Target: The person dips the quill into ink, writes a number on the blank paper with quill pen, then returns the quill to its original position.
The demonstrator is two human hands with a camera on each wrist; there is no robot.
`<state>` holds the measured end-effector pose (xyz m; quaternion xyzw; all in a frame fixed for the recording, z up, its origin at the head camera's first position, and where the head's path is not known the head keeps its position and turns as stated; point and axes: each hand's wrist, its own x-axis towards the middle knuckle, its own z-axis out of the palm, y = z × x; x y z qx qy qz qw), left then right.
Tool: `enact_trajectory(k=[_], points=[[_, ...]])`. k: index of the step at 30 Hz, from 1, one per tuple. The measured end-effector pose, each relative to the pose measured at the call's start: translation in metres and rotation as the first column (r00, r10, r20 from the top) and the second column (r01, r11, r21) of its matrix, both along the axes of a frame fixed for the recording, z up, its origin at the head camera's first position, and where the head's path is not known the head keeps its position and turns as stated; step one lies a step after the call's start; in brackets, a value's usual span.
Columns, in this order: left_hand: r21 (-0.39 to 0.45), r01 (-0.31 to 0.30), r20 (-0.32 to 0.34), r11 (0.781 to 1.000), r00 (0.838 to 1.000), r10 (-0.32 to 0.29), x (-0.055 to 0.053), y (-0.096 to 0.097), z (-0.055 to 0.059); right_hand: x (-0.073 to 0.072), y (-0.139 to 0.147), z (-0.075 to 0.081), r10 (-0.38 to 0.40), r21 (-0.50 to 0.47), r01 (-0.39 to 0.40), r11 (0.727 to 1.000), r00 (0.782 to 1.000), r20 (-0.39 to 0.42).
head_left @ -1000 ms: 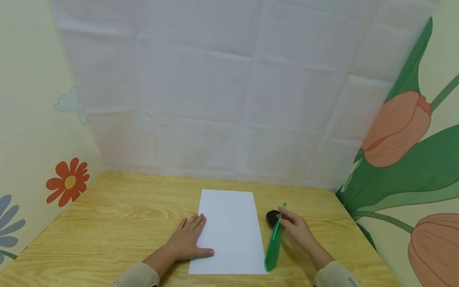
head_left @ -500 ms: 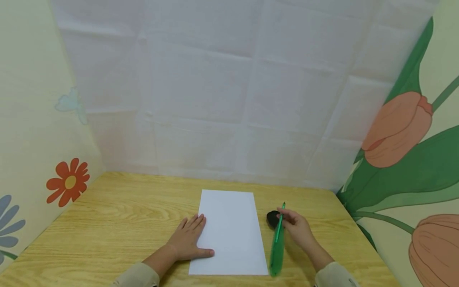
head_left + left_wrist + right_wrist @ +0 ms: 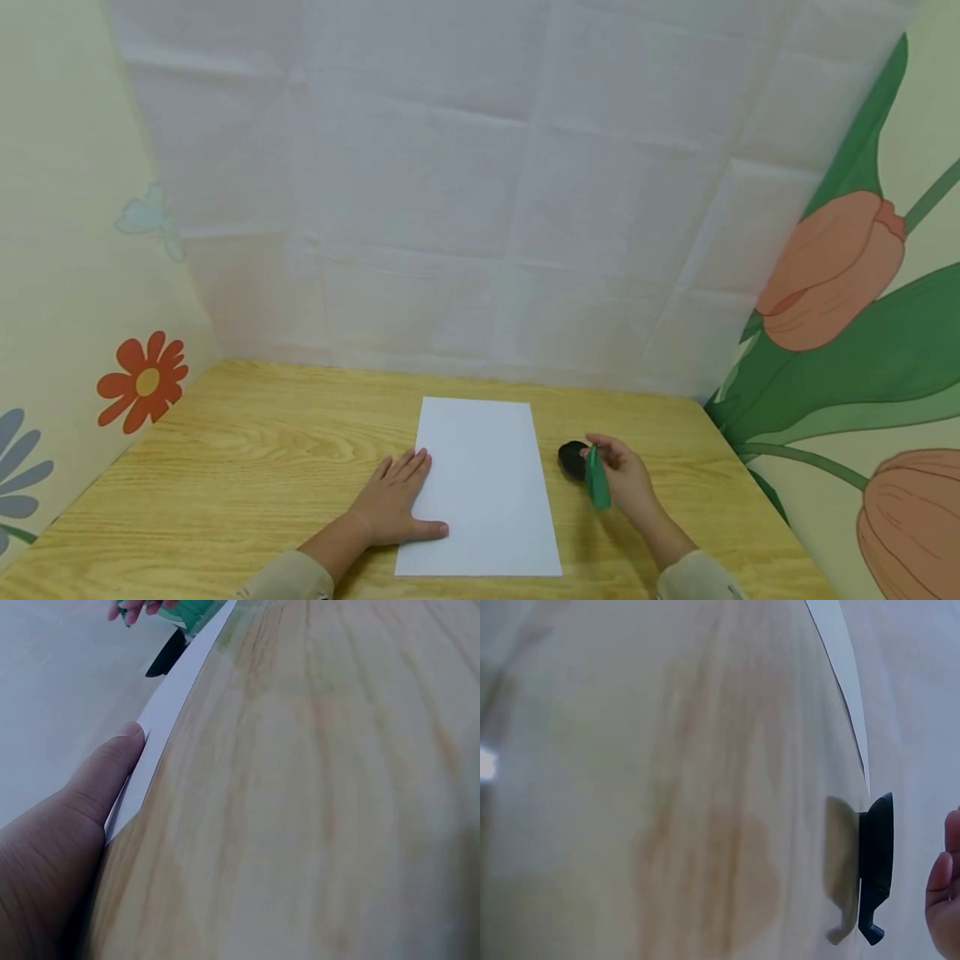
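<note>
A blank white sheet of paper [image 3: 480, 487] lies lengthwise on the table. My left hand [image 3: 390, 500] rests on its left side, fingers spread and thumb out across the paper; the left wrist view shows the thumb [image 3: 105, 769] along the paper's edge. Right of the sheet, my right hand [image 3: 624, 475] pinches a thin green piece [image 3: 597, 481], short and narrow from this angle; its exact kind cannot be told. It also shows, partly cut off, at the top of the left wrist view. Beside these fingers is a rounded black object [image 3: 572, 460], with a small bent end [image 3: 871, 930] in the right wrist view.
The wood-grain table [image 3: 300, 433] runs back to a creased white sheet [image 3: 420, 208] hung behind it. Flower-printed panels flank it, with a red flower [image 3: 142, 382] left and large tulips [image 3: 832, 267] right.
The green piece has swung from hanging long towards the near edge to a short, foreshortened shape at the right fingers. The left hand and the paper stay in place.
</note>
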<state>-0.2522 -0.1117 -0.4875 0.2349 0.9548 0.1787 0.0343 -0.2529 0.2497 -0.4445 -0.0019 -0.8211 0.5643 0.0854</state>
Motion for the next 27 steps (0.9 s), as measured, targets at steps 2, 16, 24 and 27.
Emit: enact_trajectory(k=[2,16,24,27], points=[[0.001,0.001,-0.002,1.000,1.000,-0.001,0.0004,0.0000,-0.0003,0.0016,0.0000,0.0009,0.019,-0.011,-0.019,1.000,1.000,0.017],[-0.029,-0.016,0.014,0.999,1.000,0.017,0.0018,0.0014,0.0031,0.0009,-0.0034,-0.0005,-0.033,0.048,0.032,0.998,0.999,0.008],[-0.028,-0.016,0.026,0.999,1.000,0.017,0.0028,0.0013,0.0040,0.0020,-0.0017,0.0004,-0.072,0.149,0.068,0.987,0.997,0.020],[-0.028,-0.017,0.025,0.999,1.000,0.017,0.0016,0.0010,0.0028,0.0032,-0.0014,0.0014,-0.072,0.119,0.065,0.991,0.996,0.054]])
